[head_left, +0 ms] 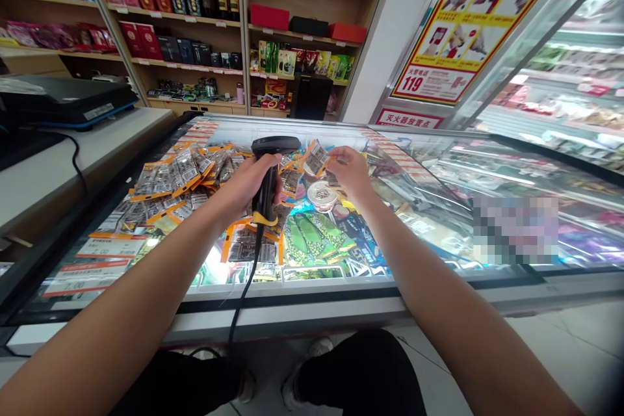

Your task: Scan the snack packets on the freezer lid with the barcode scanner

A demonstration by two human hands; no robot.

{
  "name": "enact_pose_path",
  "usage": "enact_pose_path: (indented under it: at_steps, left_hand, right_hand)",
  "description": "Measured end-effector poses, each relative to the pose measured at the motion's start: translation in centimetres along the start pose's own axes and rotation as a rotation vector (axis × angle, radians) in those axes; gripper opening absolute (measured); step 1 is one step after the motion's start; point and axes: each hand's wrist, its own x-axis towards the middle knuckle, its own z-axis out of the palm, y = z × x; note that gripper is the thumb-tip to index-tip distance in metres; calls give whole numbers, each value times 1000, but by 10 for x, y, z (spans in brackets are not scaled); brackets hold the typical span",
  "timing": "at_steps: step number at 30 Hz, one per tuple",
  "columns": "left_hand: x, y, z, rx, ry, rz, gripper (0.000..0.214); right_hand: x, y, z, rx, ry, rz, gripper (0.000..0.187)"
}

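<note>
My left hand (260,177) is wrapped round the handle of a black and yellow barcode scanner (264,200), held upright above the freezer's glass top. The scanner's head points to the right. In my right hand (349,168) a small orange-edged packet (316,157) is pinched at its right side, with its printed face towards me. The packet is just right of the scanner head, apart from it. Many similar packets (182,169) lie heaped on the glass at the left, and a few more lie below the scanner.
The chest freezer (292,292) spans the space before me, with green bags (312,234) and a round tub (322,195) inside it. The scanner's cable (244,302) hangs over its front edge. Price labels (104,247) lie at left. Shelves (244,19) stand behind.
</note>
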Motion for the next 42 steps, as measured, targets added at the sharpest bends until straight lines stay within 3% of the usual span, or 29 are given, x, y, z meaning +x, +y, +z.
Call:
enact_pose_path:
  at_steps: [5,13,22,26,30,34,38,42]
  left_hand:
    - [-6,-1,3,80,-66,31,31]
    - [-14,4,11,268,-214,30,25]
    - [-17,1,14,227,-267,11,28]
    - [-17,3,12,175,-247,24,29]
    - [-14,4,7,124,-175,51,31]
    - [-11,5,3,88,-101,66,33]
    - [-11,4,4,74,-114,34,36]
    - [-12,5,6,102,-128,19,39]
  right_hand:
    - [10,-2,-18,24,83,-61,36]
    - [4,-21,-24,126,-53,-205,25]
    - [-7,-34,-20,22,-81,-225,13]
    - [-5,-29,-22,-22,-104,-234,14]
    - [3,-9,-26,-212,-217,-171,9]
    - [-3,-3,-23,-616,-263,-78,16]
    - [-25,-15,-8,-947,-225,4,48]
    - [-25,-5,-1,-1086,-373,54,59]
